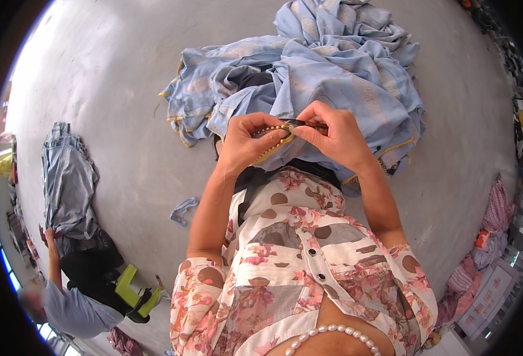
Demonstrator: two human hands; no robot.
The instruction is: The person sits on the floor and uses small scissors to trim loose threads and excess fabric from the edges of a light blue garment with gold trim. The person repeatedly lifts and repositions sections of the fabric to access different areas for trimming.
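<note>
On the grey concrete floor (107,89), mid-frame, the left hand (246,142) pinches the gold-beaded trim (271,128) of a crumpled pale blue cloth (344,71) while the right hand (333,135) grips a small dark tool (306,123) against it.

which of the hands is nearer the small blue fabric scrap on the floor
Left. The left hand is up and to the right of the scrap; the right hand lies farther right, beyond the left one.

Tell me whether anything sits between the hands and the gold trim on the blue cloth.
Nothing visible does. The left hand and right hand already pinch the gold trim of the blue cloth directly, and the right hand also holds a thin dark tool against it.
</note>
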